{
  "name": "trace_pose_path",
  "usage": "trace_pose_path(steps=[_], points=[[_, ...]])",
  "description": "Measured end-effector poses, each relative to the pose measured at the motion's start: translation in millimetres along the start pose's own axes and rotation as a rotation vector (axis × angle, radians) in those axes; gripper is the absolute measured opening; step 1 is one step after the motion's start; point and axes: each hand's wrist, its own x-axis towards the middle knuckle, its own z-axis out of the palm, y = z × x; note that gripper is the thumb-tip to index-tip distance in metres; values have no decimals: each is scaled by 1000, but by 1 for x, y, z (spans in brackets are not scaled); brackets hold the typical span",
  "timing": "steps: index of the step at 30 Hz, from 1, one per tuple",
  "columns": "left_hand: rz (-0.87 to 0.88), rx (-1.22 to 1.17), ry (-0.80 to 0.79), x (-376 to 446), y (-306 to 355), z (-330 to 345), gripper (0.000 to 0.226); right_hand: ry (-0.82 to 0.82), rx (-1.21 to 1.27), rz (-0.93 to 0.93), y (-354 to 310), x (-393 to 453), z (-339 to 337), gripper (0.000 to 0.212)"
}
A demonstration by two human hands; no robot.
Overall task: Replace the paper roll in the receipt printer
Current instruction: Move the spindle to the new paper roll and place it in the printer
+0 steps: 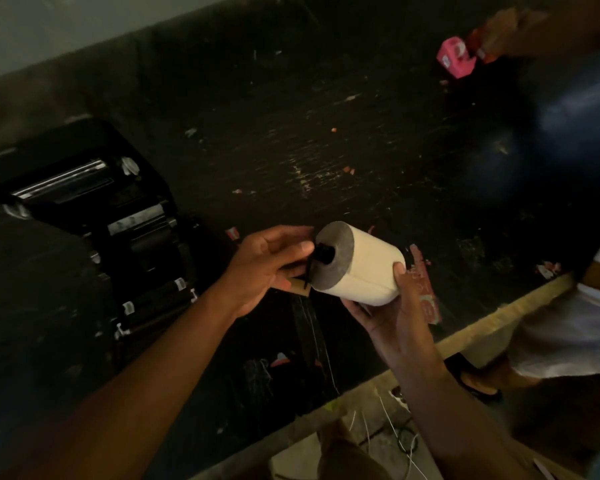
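I hold a white paper roll (364, 268) over the dark table, lying on its side with its grey end face toward the left. My right hand (392, 306) cups it from below and at its right end. A black spindle (323, 255) sticks out of the core. My left hand (271, 265) has its fingers at that spindle and also holds a small brown cardboard core (300, 287). The black receipt printer (94, 209) stands at the left with its lid open and its rollers showing.
The worn black table (326, 150) has paper scraps on it and a light front edge (482, 320). A pink object (456, 58) lies far right beside another person's hand (513, 32). A red label (426, 292) lies under the roll. Wires hang below.
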Motion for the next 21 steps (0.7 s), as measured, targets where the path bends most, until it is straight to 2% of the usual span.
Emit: trace_pose_path(steps=[1, 3, 6, 9, 11, 14, 17, 21], points=[[33, 15, 26, -6, 0, 0, 25, 15, -3, 31, 3, 0, 3, 86], [106, 84, 84, -17, 1, -2, 30, 14, -27, 53, 9, -2, 10, 89], [246, 253, 144, -32, 1, -8, 36, -3, -39, 36, 17, -6, 21, 67], [374, 455, 201, -45, -4, -15, 36, 3, -77, 17, 24, -12, 33, 33], [428, 505, 267, -55, -9, -20, 38, 5, -121, -6, 28, -17, 41, 22], [390, 537, 359, -71, -17, -27, 36, 20, -239, -91, 35, -23, 55, 38], [263, 290, 403, -93, -28, -33, 31, 2, -404, -218, 43, -29, 74, 59], [251, -7, 449, -129, -47, -41, 52, -88, -707, -448, 60, -39, 98, 50]])
